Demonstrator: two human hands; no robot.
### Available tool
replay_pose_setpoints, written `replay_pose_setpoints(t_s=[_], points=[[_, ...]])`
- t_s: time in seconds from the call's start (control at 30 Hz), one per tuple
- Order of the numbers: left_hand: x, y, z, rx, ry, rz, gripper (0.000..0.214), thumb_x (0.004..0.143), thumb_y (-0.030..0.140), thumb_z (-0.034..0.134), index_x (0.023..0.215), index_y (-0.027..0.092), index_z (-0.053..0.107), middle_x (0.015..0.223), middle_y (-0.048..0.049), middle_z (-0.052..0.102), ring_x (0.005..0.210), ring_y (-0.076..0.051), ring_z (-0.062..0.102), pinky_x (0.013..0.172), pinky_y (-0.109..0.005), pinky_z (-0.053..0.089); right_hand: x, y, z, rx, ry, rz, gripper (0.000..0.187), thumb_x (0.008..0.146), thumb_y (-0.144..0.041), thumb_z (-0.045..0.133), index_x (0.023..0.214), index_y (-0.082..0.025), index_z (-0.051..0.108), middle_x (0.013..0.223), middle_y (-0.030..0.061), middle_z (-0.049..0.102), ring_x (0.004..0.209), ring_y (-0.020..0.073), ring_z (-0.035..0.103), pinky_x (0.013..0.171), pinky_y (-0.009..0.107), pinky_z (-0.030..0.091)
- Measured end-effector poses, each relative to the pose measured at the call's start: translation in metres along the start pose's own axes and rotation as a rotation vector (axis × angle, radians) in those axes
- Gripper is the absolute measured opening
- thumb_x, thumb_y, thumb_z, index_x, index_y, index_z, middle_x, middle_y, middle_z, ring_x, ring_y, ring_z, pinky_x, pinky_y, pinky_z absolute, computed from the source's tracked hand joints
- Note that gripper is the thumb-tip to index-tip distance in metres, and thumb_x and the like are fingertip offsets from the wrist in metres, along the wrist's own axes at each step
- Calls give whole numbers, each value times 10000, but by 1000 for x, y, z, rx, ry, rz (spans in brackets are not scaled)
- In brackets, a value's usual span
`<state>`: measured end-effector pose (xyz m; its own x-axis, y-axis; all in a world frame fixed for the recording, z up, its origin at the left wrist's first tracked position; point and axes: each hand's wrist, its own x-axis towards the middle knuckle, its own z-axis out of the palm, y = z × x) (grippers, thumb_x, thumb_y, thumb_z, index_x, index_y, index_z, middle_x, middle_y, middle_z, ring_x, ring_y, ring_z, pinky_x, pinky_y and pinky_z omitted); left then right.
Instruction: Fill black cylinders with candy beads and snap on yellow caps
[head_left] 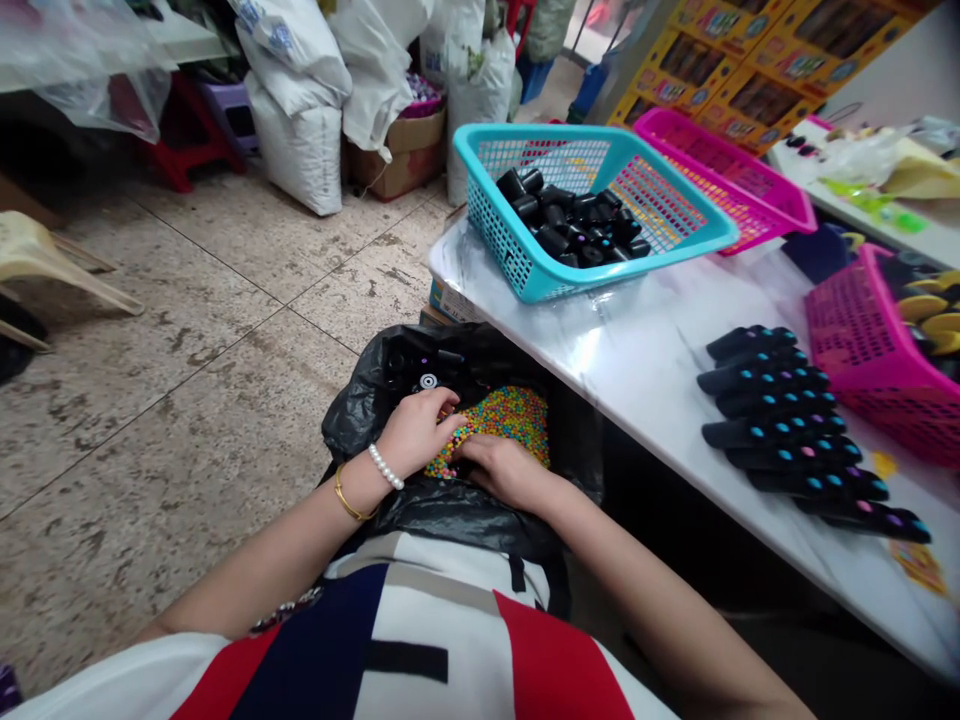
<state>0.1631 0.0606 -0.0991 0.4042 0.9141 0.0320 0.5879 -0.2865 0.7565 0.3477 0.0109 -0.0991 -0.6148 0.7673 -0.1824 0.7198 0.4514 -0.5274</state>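
Many small multicoloured beads (pixel 514 412) lie heaped inside a container lined with a black plastic bag (pixel 352 400) in front of me. My left hand (pixel 420 432), with a pearl bracelet and a gold bangle on the wrist, is at the left edge of the bead heap, its fingers bent. My right hand (pixel 506 468) reaches into the near side of the beads with curled fingers. Its fingertips are partly hidden, so what they hold does not show. Black cylindrical pieces lie behind my left hand, along with a round white-ringed piece (pixel 428 382).
A turquoise basket (pixel 525 285) of black tubes stands on the marble-patterned table (pixel 622 345). Black tubes with coloured dots (pixel 787 430) lie in rows near pink baskets (pixel 847 340). White sacks (pixel 296 140) and a cream stool (pixel 45 250) stand on the floor.
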Motion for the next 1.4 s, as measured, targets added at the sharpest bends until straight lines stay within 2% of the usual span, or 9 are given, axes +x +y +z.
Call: replay_pose_setpoints(t_s=[0.27,0.43,0.63,0.8,0.9,1.0,1.1,1.23,1.4], points=[[0,1,-1,23,-5,25,200,839,279,588,995,164,639,934,-55,691,849,-180,644,785,-296,506,-20,3,-22,944,44,190,329,745,-270,713,1051,-191,620,839,-12,647,746,128,612,724,255,492],[0,1,0,53,-24,31,190,844,268,583,991,161,639,937,-57,688,859,-184,641,798,-301,500,-17,2,-26,855,66,171,301,751,-242,687,1045,-195,639,860,-6,666,745,130,627,707,250,502],[0,2,0,104,20,46,178,840,253,591,979,158,647,970,-67,674,903,-202,627,830,-327,495,-7,6,-22,345,194,63,277,740,-90,635,991,-202,669,965,33,688,882,172,635,825,299,474],[0,2,-1,103,55,68,154,836,230,592,961,161,650,955,-57,664,906,-196,617,840,-319,497,-9,2,-26,710,94,67,312,751,-221,706,1052,-191,632,886,14,684,789,154,640,749,282,503],[0,-1,-3,177,160,104,190,838,259,596,987,154,650,1014,-84,622,988,-221,582,921,-356,468,-21,-5,-30,832,219,121,336,740,-275,724,1047,-183,623,932,23,679,821,151,639,775,288,510],[5,-7,-3,286,268,108,286,826,307,616,1061,145,643,1139,-124,559,1112,-265,516,998,-402,418,-34,-10,-32,717,350,169,284,759,-246,698,1027,-179,631,936,26,678,830,149,639,787,285,510],[11,-7,-2,401,218,90,403,812,329,630,1156,120,608,1233,-162,511,1176,-303,467,1004,-417,414,-37,-7,-31,565,362,135,272,787,-205,656,1057,-193,620,948,19,674,823,142,638,777,269,504],[15,0,-1,533,76,52,433,805,323,636,1184,117,591,1226,-169,513,1111,-308,500,932,-405,463,-19,6,-28,209,244,48,262,802,-134,611,1059,-187,613,971,33,673,857,153,624,785,261,479],[12,6,-1,612,86,-15,432,817,309,622,1208,132,566,1200,-168,502,1067,-294,522,885,-381,483,15,7,-9,-311,33,-46,168,870,-139,522,1010,-150,614,961,117,638,906,229,588,758,327,455]])
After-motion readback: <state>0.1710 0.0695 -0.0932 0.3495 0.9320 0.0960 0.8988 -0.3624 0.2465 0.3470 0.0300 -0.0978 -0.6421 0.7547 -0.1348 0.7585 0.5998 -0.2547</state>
